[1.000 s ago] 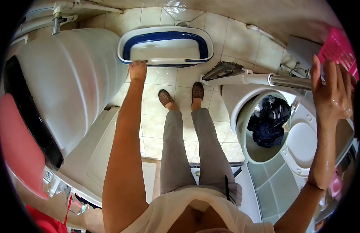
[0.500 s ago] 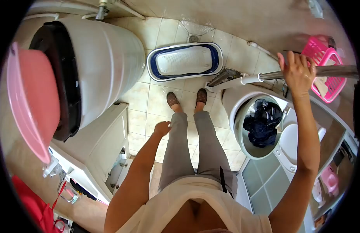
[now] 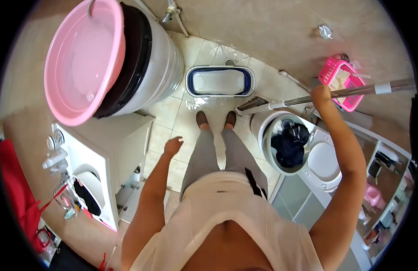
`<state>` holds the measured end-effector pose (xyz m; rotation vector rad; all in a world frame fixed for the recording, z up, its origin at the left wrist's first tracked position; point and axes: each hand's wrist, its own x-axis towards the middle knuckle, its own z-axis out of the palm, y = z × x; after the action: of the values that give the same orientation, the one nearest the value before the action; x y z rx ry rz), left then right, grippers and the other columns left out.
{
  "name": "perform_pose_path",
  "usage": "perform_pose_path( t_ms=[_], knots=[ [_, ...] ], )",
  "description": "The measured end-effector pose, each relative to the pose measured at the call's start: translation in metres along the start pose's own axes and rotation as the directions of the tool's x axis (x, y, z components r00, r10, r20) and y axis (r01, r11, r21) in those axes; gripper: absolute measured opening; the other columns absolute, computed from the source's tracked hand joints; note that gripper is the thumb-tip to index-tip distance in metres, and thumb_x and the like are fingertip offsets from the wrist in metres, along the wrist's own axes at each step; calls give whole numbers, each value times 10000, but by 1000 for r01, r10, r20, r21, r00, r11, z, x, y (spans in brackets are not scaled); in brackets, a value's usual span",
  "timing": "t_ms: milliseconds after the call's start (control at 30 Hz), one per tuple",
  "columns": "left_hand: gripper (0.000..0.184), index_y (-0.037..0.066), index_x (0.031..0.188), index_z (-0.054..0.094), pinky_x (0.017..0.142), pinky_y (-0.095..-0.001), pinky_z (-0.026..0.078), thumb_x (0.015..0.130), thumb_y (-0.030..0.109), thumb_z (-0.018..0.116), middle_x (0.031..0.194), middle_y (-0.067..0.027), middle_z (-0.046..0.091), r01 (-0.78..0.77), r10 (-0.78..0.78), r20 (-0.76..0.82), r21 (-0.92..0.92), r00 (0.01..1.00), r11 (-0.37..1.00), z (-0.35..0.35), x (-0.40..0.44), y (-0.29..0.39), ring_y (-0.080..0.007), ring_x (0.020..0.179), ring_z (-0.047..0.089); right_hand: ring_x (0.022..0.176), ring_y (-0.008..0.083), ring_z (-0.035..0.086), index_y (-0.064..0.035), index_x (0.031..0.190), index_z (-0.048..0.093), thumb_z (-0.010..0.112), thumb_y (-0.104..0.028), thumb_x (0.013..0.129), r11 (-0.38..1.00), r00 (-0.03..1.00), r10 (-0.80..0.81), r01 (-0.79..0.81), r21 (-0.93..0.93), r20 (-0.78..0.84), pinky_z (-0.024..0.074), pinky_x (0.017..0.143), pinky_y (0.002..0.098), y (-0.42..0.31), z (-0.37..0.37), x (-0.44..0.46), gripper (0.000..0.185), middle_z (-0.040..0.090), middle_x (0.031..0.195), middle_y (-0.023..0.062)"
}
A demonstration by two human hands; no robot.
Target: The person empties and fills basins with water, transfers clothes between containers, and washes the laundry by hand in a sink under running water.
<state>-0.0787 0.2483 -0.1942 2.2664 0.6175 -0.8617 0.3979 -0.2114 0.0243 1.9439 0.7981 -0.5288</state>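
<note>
My right hand is wrapped round the metal pole of a mop, whose flat head rests near the floor beside the toilet. Away from any object, my left hand hangs over the floor tiles with its fingers apart. On the floor beyond my feet lies a blue and white oblong basin. A pale round tub holding dark cloth stands on the toilet.
A large white barrel with a black lid carries a pink basin at the upper left. The pink basket is by the right wall. Left are a sink counter and an open cabinet door.
My left hand has let go of the oblong basin and drawn back toward my body. My right hand now grips the pole, where its fingers were raised before. The view has shifted.
</note>
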Motion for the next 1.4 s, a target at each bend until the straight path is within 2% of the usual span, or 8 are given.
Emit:
perform_pose_path(
  t_ms=[200,600,800,933,1067,1167,1267,1400],
  knots=[
    [347,123,1129,608,775,-422,506,847,323,581,905,-144,674,30,-35,-68,-74,997,997,-20,-22,-13,-330,878,635,865,234,666,-119,872,709,647,-220,769,1000,974,16,-12,-17,227,517,730,352,54,-35,-126,158,692,888,74],
    [360,157,1140,609,797,-413,502,840,355,588,970,-123,671,-22,22,44,15,999,1000,-15,0,-36,-315,909,630,892,416,604,-21,1045,581,728,-279,722,626,901,-74,-291,723,427,482,795,459,-64,-35,-340,439,646,910,225],
    [358,121,1078,643,769,-389,503,833,377,596,919,-135,677,-123,96,-113,-275,989,954,7,5,7,-310,854,643,491,186,590,36,994,607,682,-312,801,216,697,-181,-660,719,694,457,402,323,-123,-18,-393,405,602,688,125],
    [482,73,1109,626,717,-340,485,855,479,569,889,-129,658,62,73,211,-572,975,818,60,5,62,-230,831,625,477,133,509,36,958,605,670,-241,812,3,720,-276,-662,750,637,440,436,277,-140,-32,-439,320,538,618,57],
    [820,57,1296,451,734,-398,491,777,687,531,1033,-169,602,425,-71,583,-498,809,756,98,-34,162,-270,862,596,508,100,478,26,919,600,641,-201,835,-240,697,-409,-704,668,588,430,470,238,-151,-33,-482,245,506,613,11],
    [721,63,1254,446,697,-428,520,787,586,617,942,-170,589,635,-49,709,-595,703,494,122,-68,217,-285,779,594,538,88,468,0,904,590,640,-207,844,-320,712,-443,-694,645,545,413,484,225,-167,-25,-509,221,497,635,-4],
    [579,63,1166,439,620,-453,541,793,424,695,862,-163,555,588,-379,530,-808,759,48,189,-67,240,-302,706,589,547,84,461,-25,894,570,630,-245,858,-351,751,-453,-645,679,480,408,495,229,-185,-11,-527,230,489,638,-10],
    [528,43,1153,374,521,-468,515,791,228,710,857,-169,509,513,-200,586,-797,785,-319,136,-84,257,-312,586,536,539,87,466,-37,916,546,623,-279,867,-368,812,-414,-562,740,411,413,496,240,-198,2,-536,259,477,631,-7]
  ],
)
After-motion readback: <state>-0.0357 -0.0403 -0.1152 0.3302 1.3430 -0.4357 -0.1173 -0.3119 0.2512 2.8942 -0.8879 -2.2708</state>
